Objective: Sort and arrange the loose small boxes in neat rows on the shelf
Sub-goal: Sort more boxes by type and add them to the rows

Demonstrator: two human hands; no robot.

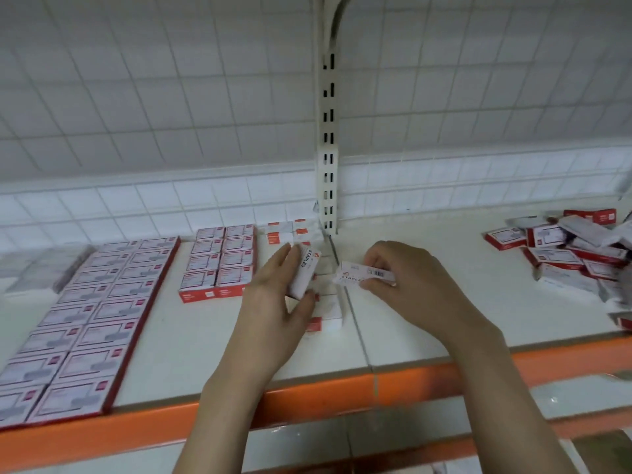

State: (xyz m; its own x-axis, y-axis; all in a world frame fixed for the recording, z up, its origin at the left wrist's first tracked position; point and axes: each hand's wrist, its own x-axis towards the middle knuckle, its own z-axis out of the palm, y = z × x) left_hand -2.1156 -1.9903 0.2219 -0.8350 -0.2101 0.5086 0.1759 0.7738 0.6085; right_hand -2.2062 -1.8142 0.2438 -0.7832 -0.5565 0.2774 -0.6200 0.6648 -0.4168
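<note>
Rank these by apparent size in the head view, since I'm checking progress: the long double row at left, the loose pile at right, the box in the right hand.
1. Double row, though nearness inflates it.
2. Loose pile.
3. Box in the right hand.

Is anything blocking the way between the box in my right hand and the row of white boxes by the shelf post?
Nothing visible. The box in the right hand hovers just right of the row.

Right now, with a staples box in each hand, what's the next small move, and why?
Probably set the left hand's staples box down onto the white column just beneath it. That column is unfinished, the box already hovers over it, and the right hand holds the next box ready.
</note>
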